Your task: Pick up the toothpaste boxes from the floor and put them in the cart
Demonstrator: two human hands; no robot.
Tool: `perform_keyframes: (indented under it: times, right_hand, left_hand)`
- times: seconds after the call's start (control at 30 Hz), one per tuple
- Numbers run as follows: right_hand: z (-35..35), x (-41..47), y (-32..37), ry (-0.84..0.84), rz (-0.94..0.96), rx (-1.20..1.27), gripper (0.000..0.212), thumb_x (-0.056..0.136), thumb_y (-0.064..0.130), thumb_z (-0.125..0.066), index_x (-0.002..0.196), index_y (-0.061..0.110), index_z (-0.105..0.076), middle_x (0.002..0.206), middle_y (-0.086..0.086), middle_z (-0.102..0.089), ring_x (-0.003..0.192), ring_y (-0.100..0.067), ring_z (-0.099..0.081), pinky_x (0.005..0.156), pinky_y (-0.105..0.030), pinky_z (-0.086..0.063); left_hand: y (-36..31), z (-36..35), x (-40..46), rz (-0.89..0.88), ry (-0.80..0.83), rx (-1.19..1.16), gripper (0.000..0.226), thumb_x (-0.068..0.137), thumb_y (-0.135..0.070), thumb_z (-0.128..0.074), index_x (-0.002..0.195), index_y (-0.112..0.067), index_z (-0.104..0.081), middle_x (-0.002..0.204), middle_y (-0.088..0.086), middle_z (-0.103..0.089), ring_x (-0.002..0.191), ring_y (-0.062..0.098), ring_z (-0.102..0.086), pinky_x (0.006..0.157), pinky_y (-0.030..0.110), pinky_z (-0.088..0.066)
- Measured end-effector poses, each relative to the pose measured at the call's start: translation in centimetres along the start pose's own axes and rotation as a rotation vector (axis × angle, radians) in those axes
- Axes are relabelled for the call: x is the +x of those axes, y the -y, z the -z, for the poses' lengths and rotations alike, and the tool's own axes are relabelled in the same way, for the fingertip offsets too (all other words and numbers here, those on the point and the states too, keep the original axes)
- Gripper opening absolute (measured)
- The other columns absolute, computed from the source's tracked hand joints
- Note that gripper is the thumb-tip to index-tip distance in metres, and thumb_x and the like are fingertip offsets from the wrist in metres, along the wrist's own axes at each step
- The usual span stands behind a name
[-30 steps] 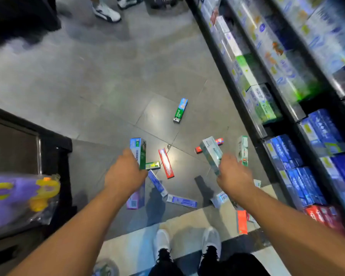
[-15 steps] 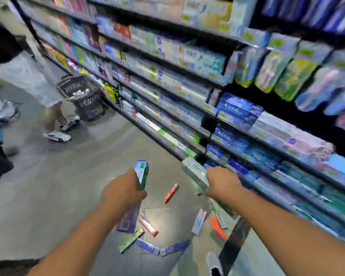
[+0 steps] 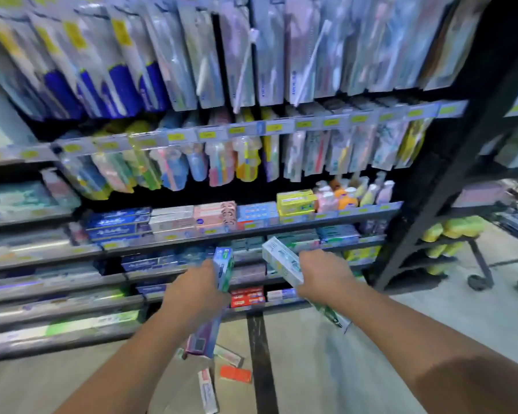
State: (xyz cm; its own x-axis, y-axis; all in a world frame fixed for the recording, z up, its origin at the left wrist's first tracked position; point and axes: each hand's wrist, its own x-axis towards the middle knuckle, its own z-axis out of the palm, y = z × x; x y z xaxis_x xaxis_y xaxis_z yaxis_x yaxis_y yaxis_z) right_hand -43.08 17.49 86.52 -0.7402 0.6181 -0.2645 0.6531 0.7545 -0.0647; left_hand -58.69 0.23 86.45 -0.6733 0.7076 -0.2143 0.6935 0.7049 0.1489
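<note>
Head view shows both my bare forearms stretched forward and slightly inward, hands held level with each other in front of the shop shelves (image 3: 251, 231). My left hand (image 3: 196, 294) is seen from the back, knuckles up, fingers curled round a blue and green toothpaste box (image 3: 224, 265) that stands nearly upright, its top end above my thumb. Below that same fist a purple box (image 3: 202, 339) sticks out downward, so the hand grips more than one. My right hand (image 3: 326, 271) is also turned back-up, wrist bent a little to the left, clenched round a pale white and green box (image 3: 281, 259) that slants from upper left to lower right; its top end points up toward the shelves and a green-marked end (image 3: 332, 316) comes out under my wrist. The two hands are apart, with a gap between the boxes they carry.

Down on the grey floor (image 3: 326, 369), between my forearms, more toothpaste boxes lie loose: an orange one (image 3: 236, 374), a white and red one (image 3: 207, 391) just beside it, and a pale one (image 3: 228, 354) above them. A dark floor stripe (image 3: 259, 339) runs past them. At far right stand the wheels of a trolley (image 3: 479, 282); whether it is my cart I cannot tell.
</note>
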Motion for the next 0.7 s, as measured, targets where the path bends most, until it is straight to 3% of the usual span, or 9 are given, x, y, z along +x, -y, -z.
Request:
perform_keyframes:
  times: [0.23, 0.37, 0.53, 0.7]
  right_hand:
    - [1.3, -5.6, -24.6, -0.026, -0.384, 0.069, 0.034, 0.077, 0.034, -0.069, 0.096, 0.019, -0.045, 0.092, 0.000, -0.053, 0.082, -0.023, -0.056, 0.067, -0.031, -0.048]
    - [1.0, -10.4, -36.3, -0.056, -0.565, 0.122, 0.037, 0.078, 0.035, -0.067, 0.107, 0.020, -0.049, 0.095, 0.002, -0.051, 0.080, -0.020, -0.053, 0.065, -0.028, -0.042]
    - [0.9, -15.8, -47.9, -0.085, -0.758, 0.186, 0.041, 0.078, 0.034, -0.065, 0.115, 0.020, -0.053, 0.114, 0.000, -0.060, 0.104, -0.024, -0.061, 0.071, -0.028, -0.044]
    - [-0.5, -17.6, -56.3, -0.088, -0.919, 0.256, 0.037, 0.076, 0.033, -0.068, 0.108, 0.019, -0.057, 0.102, -0.002, -0.061, 0.093, -0.025, -0.063, 0.065, -0.027, -0.040]
  left_hand:
    - [-25.4, -1.3, 5.4, -0.383, 0.047, 0.047, 0.039, 0.080, -0.041, -0.064, 0.105, -0.022, -0.041, 0.087, -0.001, -0.052, 0.077, 0.024, -0.051, 0.062, 0.031, -0.039]
    - [-38.5, -3.0, 6.1, -0.545, 0.078, 0.069, 0.035, 0.079, -0.039, -0.063, 0.102, -0.021, -0.043, 0.091, 0.001, -0.056, 0.084, 0.025, -0.057, 0.066, 0.032, -0.046]
    - [-52.4, -5.2, 6.1, -0.720, 0.101, 0.131, 0.038, 0.077, -0.043, -0.062, 0.095, -0.019, -0.039, 0.086, 0.000, -0.050, 0.084, 0.026, -0.056, 0.063, 0.033, -0.040]
    - [-63.5, -7.9, 7.2, -0.832, 0.145, 0.172, 0.039, 0.074, -0.040, -0.063, 0.097, -0.018, -0.040, 0.102, 0.006, -0.058, 0.091, 0.030, -0.058, 0.067, 0.032, -0.041]
